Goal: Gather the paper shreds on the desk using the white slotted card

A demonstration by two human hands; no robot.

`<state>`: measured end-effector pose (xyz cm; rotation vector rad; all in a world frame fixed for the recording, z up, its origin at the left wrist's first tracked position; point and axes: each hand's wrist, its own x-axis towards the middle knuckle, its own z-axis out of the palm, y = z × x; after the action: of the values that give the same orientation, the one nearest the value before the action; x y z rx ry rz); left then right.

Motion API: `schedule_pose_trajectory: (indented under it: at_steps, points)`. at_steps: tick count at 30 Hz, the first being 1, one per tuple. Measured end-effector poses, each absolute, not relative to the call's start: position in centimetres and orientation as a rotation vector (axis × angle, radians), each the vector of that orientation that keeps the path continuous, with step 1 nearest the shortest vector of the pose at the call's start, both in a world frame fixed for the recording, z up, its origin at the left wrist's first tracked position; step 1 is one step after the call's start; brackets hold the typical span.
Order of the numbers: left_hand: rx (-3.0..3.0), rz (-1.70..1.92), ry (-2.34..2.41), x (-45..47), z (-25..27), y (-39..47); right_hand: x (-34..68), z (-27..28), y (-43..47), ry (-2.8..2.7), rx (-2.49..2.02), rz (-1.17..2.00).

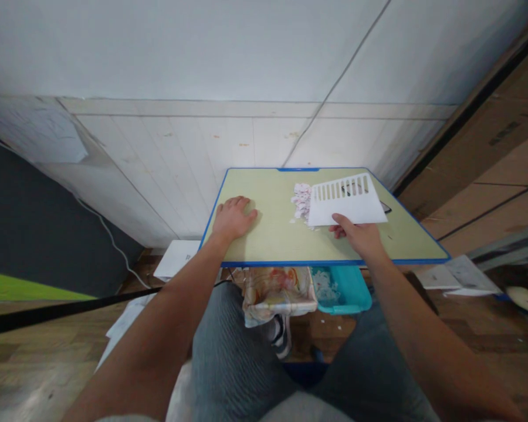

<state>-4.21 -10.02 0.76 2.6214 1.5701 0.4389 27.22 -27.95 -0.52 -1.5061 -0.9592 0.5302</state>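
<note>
My left hand (235,218) lies flat on the left part of the yellow-green table (268,243), fingers stretched out and nothing under them that I can see. In my right hand (356,234) is a white card with a row of slots (345,206), pinched by its near edge with the thumb on top. The card is tilted over the right half of the table. Against its left edge sits a small heap of pinkish-white paper scraps (301,200), partly covered by it. Beyond the card's right end shows part of a dark-edged object (386,207), mostly hidden.
Below the table's near edge are a lined basket (279,308) and a turquoise bin (349,293) with white bits inside. A white box (176,258) stands at the left. Behind the table rises a white wall (180,152) with a cable; cardboard (479,152) stands at the right.
</note>
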Motion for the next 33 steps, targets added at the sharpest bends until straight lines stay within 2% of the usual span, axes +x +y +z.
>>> schedule_pose_trajectory:
  at_steps: [7,13,22,33]
  points:
    - [2.62,0.445,1.592,-4.4,0.3,-10.0,27.2,1.9,-23.1,-1.33,-1.442,0.588]
    - [2.55,0.441,1.617,-4.4,0.6,-9.2,27.9,2.5,-20.3,-1.428,-1.431,0.743]
    - [2.398,0.512,1.816,2.2,2.0,-2.9,28.2,3.2,-18.3,-1.457,-1.424,0.937]
    - [2.417,0.599,1.724,2.6,-0.1,-0.5,28.3,3.2,-20.6,-1.681,-1.444,0.757]
